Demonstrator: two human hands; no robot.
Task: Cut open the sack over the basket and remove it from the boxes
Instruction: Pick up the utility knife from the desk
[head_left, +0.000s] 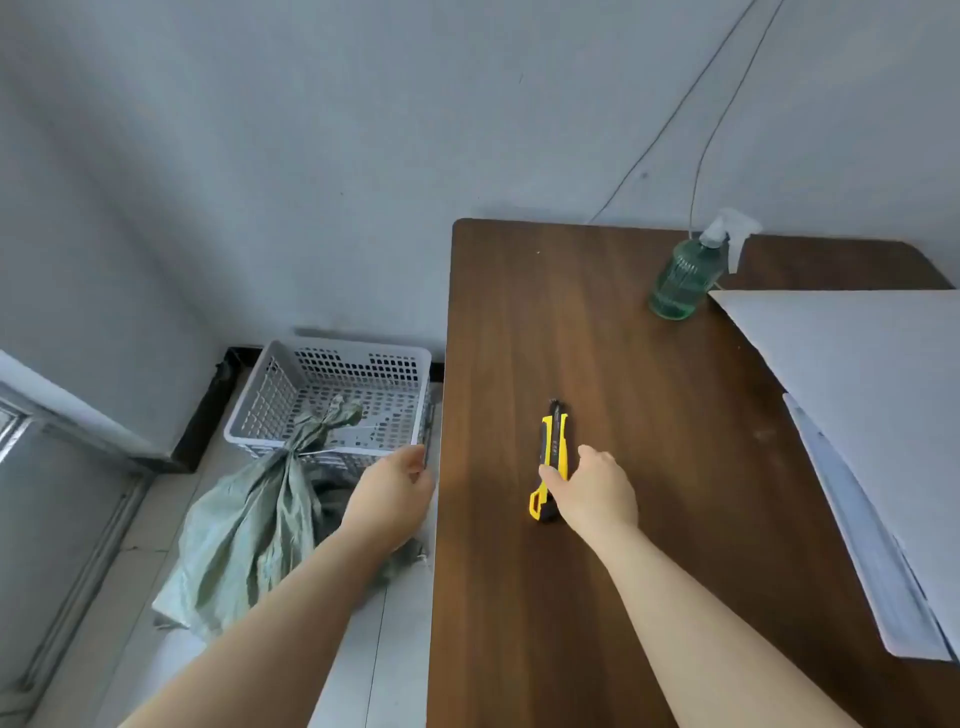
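Observation:
A green woven sack (249, 530), tied shut at its neck, lies on the floor with its knotted top leaning over the front rim of a grey perforated basket (332, 353). A yellow and black utility knife (551, 447) lies on the brown table (649, 415). My right hand (597, 486) rests on the knife's lower part, thumb against its side, fingers not wrapped around it. My left hand (389, 499) hangs beside the table's left edge, just right of the sack, fingers curled, touching the basket's near corner. No boxes are visible; the sack hides its contents.
A green spray bottle (685, 275) stands at the back of the table. Large white sheets (872, 415) cover the table's right side. A grey wall is behind, with thin cables running down it. A window frame (31, 415) is at the left.

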